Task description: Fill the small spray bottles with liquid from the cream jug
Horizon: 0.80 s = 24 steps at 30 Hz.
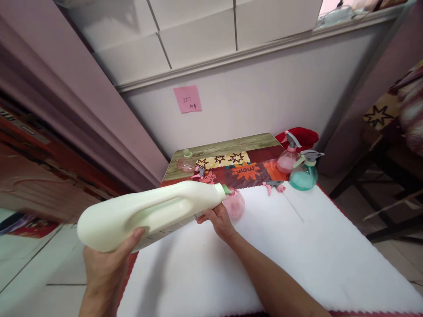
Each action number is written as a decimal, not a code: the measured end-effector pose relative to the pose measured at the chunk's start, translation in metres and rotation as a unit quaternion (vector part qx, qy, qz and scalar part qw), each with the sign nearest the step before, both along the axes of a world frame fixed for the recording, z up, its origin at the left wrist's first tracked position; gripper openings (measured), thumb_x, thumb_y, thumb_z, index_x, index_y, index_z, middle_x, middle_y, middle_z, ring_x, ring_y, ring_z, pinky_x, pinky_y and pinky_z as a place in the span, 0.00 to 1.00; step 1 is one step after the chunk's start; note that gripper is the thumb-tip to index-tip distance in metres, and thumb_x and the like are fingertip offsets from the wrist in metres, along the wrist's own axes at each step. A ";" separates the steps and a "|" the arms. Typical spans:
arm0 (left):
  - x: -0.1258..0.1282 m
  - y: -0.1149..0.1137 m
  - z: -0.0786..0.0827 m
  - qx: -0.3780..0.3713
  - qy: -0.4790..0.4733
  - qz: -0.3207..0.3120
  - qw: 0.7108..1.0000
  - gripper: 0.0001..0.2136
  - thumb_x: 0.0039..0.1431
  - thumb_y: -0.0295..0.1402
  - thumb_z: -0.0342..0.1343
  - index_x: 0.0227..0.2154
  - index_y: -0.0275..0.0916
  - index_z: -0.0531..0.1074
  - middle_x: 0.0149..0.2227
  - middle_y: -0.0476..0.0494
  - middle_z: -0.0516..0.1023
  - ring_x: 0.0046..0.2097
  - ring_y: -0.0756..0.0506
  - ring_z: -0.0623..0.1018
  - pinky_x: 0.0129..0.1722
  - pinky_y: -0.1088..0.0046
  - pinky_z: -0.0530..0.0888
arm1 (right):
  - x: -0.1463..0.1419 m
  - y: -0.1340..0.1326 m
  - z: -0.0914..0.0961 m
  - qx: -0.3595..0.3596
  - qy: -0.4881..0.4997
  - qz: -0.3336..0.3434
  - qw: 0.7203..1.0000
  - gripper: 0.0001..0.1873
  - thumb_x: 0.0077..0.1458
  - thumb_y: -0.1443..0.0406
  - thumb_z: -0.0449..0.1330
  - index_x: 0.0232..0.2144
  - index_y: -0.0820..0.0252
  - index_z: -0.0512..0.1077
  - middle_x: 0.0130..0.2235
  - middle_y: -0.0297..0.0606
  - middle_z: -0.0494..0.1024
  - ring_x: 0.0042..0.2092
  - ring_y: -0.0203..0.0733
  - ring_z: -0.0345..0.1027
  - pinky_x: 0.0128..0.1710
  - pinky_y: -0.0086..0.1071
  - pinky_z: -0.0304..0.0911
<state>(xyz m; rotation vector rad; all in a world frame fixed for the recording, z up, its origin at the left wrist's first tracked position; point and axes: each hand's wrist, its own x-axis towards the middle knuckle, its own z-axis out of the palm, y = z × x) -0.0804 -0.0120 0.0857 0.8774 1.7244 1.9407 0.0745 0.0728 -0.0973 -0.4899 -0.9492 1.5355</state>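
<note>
A large pale-green detergent jug (148, 215) is tilted sideways over the table, its green spout at the mouth of a round pink spray bottle (235, 204) without a sprayer head. My left hand (109, 259) is closed around the jug's body near the base, thumb by the handle. Under the neck, my right hand (218, 220) supports the jug, its fingers partly hidden behind it. To the right, a loose pink and grey sprayer head (274, 186) with its tube lies on the white cloth (280, 255). Whether liquid flows is too small to tell.
A green-filled spray bottle (303, 174) and a pink-filled spray bottle (287, 160) stand at the back right. A clear pink spray bottle (187, 165) lies at the back left near a green cap (187, 153). A pink note (187, 99) is on the wall behind.
</note>
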 end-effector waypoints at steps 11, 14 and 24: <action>0.000 0.001 -0.001 0.014 -0.003 0.000 1.000 0.35 0.15 0.21 0.73 0.39 0.34 0.81 0.33 0.43 0.83 0.35 0.42 0.82 0.27 0.76 0.79 | 0.000 0.000 0.000 0.003 -0.001 0.002 1.000 0.30 0.51 0.44 0.67 0.44 0.64 0.72 0.29 0.40 0.82 0.30 0.47 0.78 0.32 0.42 0.78; 0.002 0.000 0.001 0.005 -0.004 -0.003 1.000 0.35 0.18 0.22 0.73 0.42 0.35 0.81 0.34 0.43 0.83 0.37 0.42 0.82 0.29 0.76 0.80 | 0.000 0.001 -0.001 0.006 -0.008 0.004 1.000 0.31 0.51 0.44 0.67 0.44 0.64 0.72 0.30 0.40 0.81 0.30 0.47 0.79 0.31 0.42 0.78; 0.008 -0.003 0.003 -0.010 -0.003 0.006 1.000 0.39 0.18 0.24 0.75 0.46 0.35 0.80 0.35 0.42 0.84 0.37 0.41 0.82 0.29 0.75 0.80 | 0.000 0.000 0.000 0.012 -0.009 0.002 1.000 0.31 0.52 0.44 0.66 0.44 0.64 0.72 0.30 0.41 0.81 0.30 0.47 0.79 0.31 0.42 0.78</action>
